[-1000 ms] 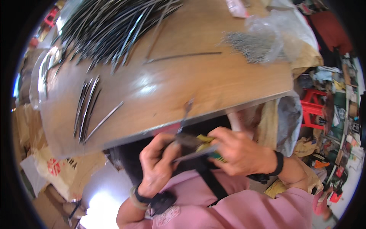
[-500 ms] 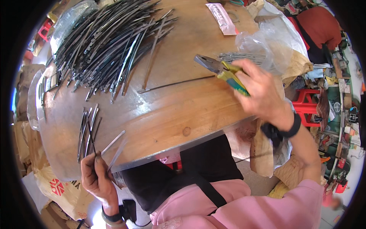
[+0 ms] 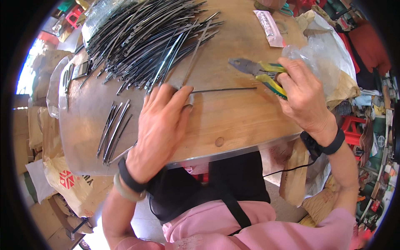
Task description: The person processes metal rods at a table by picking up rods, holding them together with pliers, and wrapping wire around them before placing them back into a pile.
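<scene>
My right hand (image 3: 304, 93) grips a pair of combination pliers (image 3: 248, 66) with yellow-green handles, jaws pointing left over the table; the handles stand apart. A thin dark strip (image 3: 225, 89) lies across the tabletop below the pliers. At its left end is my left hand (image 3: 160, 125), back upward, its fingers curved down to the strip and the thumb apart from them. Whether the fingertips touch the strip is hidden. Beyond them spreads a large heap of dark metal strips (image 3: 141, 41). A small group of strips (image 3: 112, 129) lies left of my left hand.
The wooden table (image 3: 204, 125) has a clear covering and a rounded near edge. A pink-white packet (image 3: 270, 28) lies at the far right, near a clear plastic bag (image 3: 318, 62). Scissors (image 3: 68, 81) lie at the left edge. A red stool (image 3: 353, 131) stands to the right.
My left hand has moved up and right from the small group of strips to the left end of the lone strip, leaving the strip it held. The pliers' handles have spread wider.
</scene>
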The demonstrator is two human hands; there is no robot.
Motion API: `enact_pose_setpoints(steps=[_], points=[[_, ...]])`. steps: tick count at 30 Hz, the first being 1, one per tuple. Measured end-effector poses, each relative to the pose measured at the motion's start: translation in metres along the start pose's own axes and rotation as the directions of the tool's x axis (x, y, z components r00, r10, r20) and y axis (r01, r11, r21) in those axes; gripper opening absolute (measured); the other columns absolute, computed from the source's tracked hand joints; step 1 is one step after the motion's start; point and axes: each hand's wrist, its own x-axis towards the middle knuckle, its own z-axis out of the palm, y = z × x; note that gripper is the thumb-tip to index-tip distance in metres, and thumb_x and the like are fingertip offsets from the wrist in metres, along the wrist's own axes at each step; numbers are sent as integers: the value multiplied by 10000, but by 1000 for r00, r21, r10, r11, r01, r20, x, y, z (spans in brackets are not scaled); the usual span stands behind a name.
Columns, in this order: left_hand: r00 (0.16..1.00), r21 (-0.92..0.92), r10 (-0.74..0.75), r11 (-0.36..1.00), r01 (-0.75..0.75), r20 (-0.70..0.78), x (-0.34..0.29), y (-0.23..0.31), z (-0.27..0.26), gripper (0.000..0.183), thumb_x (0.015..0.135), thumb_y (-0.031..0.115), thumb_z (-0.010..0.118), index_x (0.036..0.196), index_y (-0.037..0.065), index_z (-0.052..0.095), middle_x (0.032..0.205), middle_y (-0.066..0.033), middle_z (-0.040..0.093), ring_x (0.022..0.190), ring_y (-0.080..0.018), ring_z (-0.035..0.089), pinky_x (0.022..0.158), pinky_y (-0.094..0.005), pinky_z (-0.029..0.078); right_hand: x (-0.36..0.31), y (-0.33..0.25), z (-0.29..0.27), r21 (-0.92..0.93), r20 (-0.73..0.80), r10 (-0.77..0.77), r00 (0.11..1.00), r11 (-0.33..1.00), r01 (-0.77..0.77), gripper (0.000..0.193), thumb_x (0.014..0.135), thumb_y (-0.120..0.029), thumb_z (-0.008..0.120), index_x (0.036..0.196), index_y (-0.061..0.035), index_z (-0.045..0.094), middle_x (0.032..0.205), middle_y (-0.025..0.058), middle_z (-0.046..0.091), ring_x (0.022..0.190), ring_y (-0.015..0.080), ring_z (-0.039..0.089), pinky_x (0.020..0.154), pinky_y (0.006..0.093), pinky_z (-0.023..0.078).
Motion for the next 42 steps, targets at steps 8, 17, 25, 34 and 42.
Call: enact_pose_setpoints(steps=[8,17,25,34,42], points=[[999,140,20,990,-15,-37,-1,-13,7,199,803,-30,606,998,12,606,1077,-189,546,1016,-383,544,833,-448,463,-12,7,-9,339,-114,214,970,926,-164,176,697,28,703,839,14,600,1078,152,624,858,279,650,718,324,518],[995,-26,-101,995,100,-27,-23,-4,-7,91,866,-55,553,940,-5,571,832,-170,564,732,-357,589,647,-367,468,-11,12,13,480,-88,306,948,847,-228,198,736,-13,681,920,5,611,929,154,609,750,322,615,668,351,497],[955,-305,-297,911,276,-23,-53,-16,-18,60,885,-47,577,939,-23,584,782,-89,607,604,-163,547,562,-275,427,10,5,-1,298,100,78,992,949,-105,208,727,-42,653,929,5,644,946,139,599,827,342,612,713,413,520],[688,-805,-534,24,593,491,-100,4,-19,109,929,50,596,999,-31,620,823,-106,662,459,-75,457,395,-200,290,33,-6,-15,106,99,-38,994,994,27,179,680,-28,637,855,-15,676,951,112,588,874,317,600,778,407,502],[638,-778,-447,-313,545,627,-108,19,-9,187,907,11,601,1091,-17,586,859,-149,657,457,-102,450,387,-212,307,25,-12,-50,-7,56,-86,995,996,87,194,684,23,658,876,33,638,1084,151,597,931,304,607,796,391,503]])
